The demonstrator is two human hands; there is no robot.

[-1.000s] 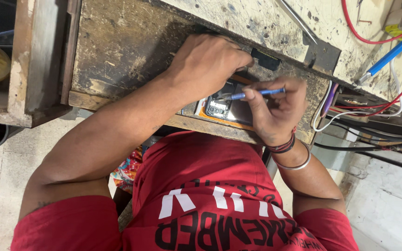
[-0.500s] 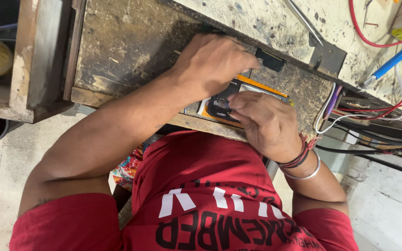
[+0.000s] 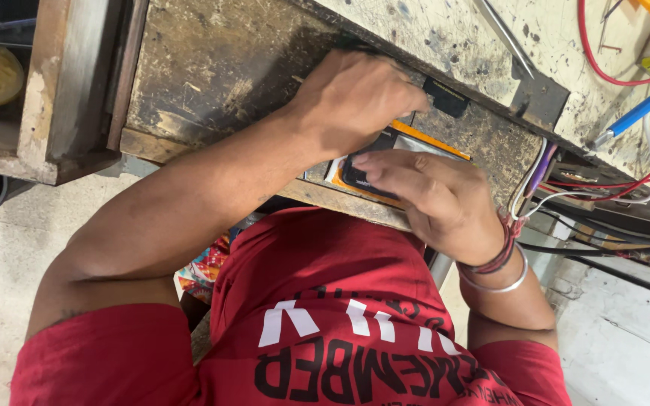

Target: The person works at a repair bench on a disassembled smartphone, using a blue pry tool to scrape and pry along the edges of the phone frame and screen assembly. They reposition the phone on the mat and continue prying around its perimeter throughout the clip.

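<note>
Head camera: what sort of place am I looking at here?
Probably a small electronics repair bench. A worn, stained wooden worktop carries loose red and white wires, a blue-handled tool and metal tweezers, and both hands, left hand and right hand, work on an opened phone.

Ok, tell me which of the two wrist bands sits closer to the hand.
The dark red thread band does; the plain silver metal bangle sits farther up the right forearm.

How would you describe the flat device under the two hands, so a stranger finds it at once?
Look at the worn wooden workbench, near its front edge. There the left hand and right hand press on a flat device. Its orange rim is the only bright orange thing on the bench.
</note>
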